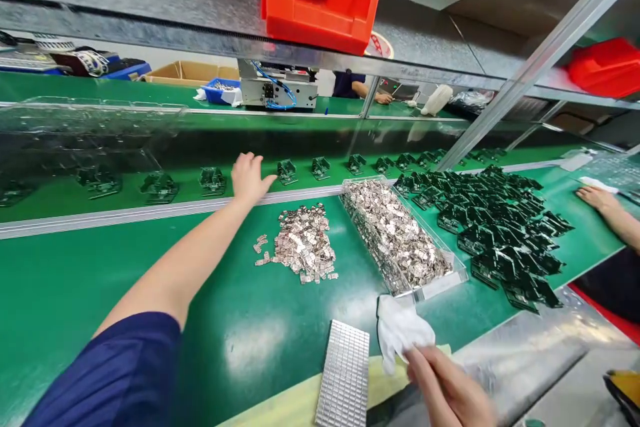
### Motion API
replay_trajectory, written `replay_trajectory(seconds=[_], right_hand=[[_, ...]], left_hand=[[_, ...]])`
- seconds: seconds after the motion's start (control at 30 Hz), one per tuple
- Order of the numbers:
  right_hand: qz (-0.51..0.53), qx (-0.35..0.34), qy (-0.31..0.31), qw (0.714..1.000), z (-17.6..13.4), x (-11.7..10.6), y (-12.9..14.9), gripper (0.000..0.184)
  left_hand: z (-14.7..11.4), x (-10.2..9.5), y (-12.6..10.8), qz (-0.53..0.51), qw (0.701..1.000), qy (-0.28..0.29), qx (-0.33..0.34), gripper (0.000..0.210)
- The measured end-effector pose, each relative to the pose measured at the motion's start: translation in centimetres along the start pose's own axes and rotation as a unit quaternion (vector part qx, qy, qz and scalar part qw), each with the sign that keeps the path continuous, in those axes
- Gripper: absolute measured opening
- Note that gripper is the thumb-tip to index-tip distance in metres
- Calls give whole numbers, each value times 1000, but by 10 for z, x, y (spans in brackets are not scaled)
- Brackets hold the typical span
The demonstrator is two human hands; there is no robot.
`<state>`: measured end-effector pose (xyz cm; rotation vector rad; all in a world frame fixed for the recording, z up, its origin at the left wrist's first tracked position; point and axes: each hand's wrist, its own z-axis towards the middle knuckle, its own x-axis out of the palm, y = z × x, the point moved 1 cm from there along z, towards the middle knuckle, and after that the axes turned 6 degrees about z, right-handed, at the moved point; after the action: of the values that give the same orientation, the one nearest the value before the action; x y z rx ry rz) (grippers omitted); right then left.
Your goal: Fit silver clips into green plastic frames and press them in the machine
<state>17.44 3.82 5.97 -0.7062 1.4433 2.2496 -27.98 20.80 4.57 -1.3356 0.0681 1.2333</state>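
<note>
Stretched over the sunken green belt [193, 203], my left hand [249, 179] has its thumb apart from its fingers, and nothing shows in it. Small dark green circuit boards stand in a row along the belt, one [213, 181] to the left of this hand and another [287, 172] to its right. Whatever lies beneath the palm is hidden. At the bench's near edge my right hand [447, 383], slightly blurred, has its fingers pressed together on a crumpled white cloth [403, 327]. Beside the cloth lies a silver gridded metal plate [344, 373].
A pile of small metal pieces [305, 240] lies mid-bench. Right of it, a clear tray [420, 293] is filled with similar pieces. Many circuit boards [500, 227] are heaped farther right, near another person's hand [600, 200]. A red bin [320, 13] hangs overhead.
</note>
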Motion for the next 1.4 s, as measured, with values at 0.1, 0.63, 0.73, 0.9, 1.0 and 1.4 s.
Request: replay_trajectory(seconds=[0.1, 0.63, 0.73, 0.9, 1.0, 1.4], right_hand=[[60, -5, 132, 989, 39, 44, 3, 30], [-185, -95, 256, 944, 84, 99, -1, 14], [-183, -115, 278, 936, 81, 107, 6, 15], [-169, -201, 344, 901, 36, 131, 41, 15], [-149, -324, 352, 865, -13, 134, 60, 10], [58, -462, 149, 873, -79, 127, 47, 33]], left_hand=[[0, -49, 41, 143, 986, -89, 17, 49], [-188, -108, 20, 108, 985, 58, 118, 38], [-234, -116, 20, 76, 990, 94, 69, 57], [-242, -135, 43, -21, 974, 221, 43, 108], [-226, -140, 55, 6, 946, 314, 79, 114], [-216, -100, 36, -197, 960, 198, -23, 66]])
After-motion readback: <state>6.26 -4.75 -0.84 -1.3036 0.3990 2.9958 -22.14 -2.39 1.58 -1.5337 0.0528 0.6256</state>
